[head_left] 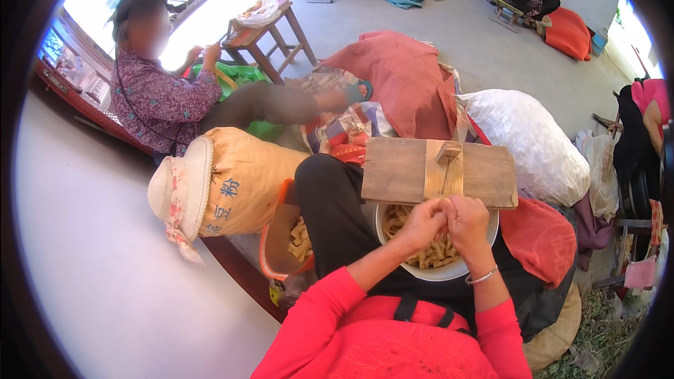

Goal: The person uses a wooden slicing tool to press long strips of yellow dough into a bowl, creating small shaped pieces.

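My left hand and my right hand meet with fingertips pinched together; whatever lies between them is too small or hidden to make out. Both are over a white bowl that rests in my lap. Pale tan, short strips fill much of the bowl. Just beyond my fingers a wooden board lies across the bowl's far side. A lighter wood strip crosses the board's middle, with a small wooden block and a thin dark rod on it.
An orange-rimmed container with more strips stands left of my leg, beside a tan sack topped by a pale hat. A seated person works at left near a wooden stool. A stuffed white sack and red cloths lie ahead.
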The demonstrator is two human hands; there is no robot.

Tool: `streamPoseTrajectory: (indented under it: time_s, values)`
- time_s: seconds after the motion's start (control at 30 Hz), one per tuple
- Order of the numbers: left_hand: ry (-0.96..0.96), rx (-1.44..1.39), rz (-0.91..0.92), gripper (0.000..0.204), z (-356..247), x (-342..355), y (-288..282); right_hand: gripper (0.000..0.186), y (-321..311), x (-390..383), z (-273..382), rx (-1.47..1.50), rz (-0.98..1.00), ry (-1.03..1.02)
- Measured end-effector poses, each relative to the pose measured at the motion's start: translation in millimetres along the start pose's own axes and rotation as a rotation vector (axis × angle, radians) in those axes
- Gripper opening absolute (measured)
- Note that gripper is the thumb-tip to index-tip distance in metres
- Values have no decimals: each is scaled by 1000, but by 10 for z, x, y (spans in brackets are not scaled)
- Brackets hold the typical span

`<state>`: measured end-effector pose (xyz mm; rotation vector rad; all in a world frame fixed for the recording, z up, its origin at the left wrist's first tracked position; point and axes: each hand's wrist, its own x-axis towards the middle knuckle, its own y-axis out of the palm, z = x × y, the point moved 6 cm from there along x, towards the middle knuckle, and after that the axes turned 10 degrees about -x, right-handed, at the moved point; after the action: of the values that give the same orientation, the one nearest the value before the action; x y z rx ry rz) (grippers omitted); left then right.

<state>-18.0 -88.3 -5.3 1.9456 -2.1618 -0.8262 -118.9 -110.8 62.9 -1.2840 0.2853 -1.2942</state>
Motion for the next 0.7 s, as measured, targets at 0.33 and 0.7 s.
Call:
streamPoseTrajectory:
  time_s: [0.33,0.7]
  values:
    - [622,872,279,23,-1389,-801,569,22,-704,-36,98,418,424,26]
    - [212,132,482,38,-796,-436,661,24,-780,-20,70,836,-6,373]
